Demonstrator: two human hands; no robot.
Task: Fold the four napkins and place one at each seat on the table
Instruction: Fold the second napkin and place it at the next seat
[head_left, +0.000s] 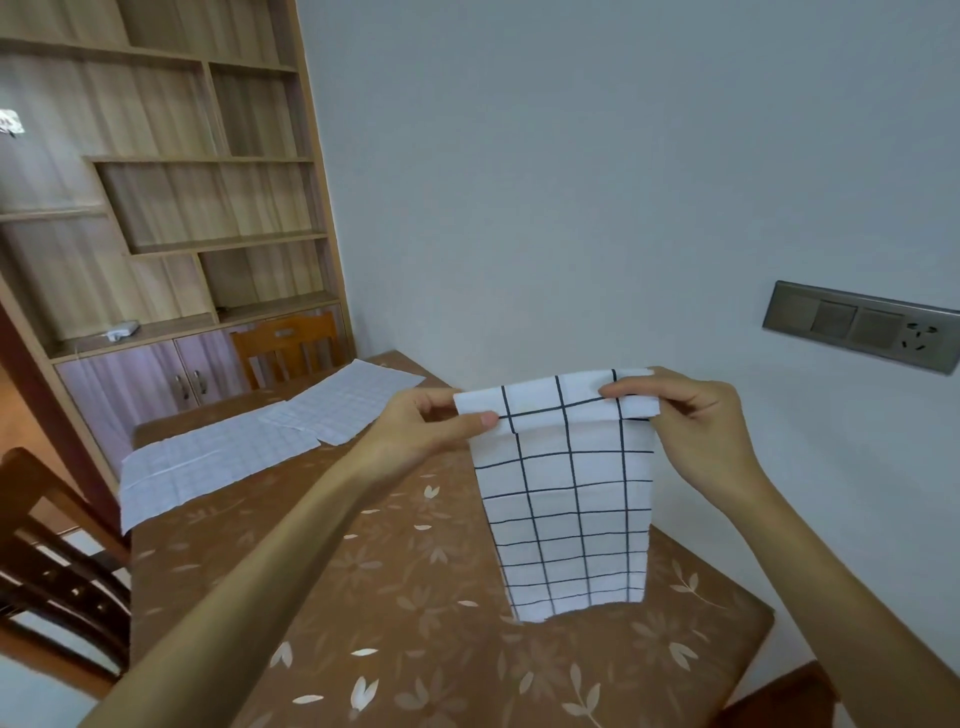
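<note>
holding the checked napkin (566, 499) up above the table (363, 597), left hand (431, 431) and right hand (691, 431) each pinching a top corner so it's hanging straight for folding; two more napkins (270, 441) lying flat far left.

The single head-worn camera looks forward and down from close above the table (415, 597) toward the wall (623, 156).
</note>
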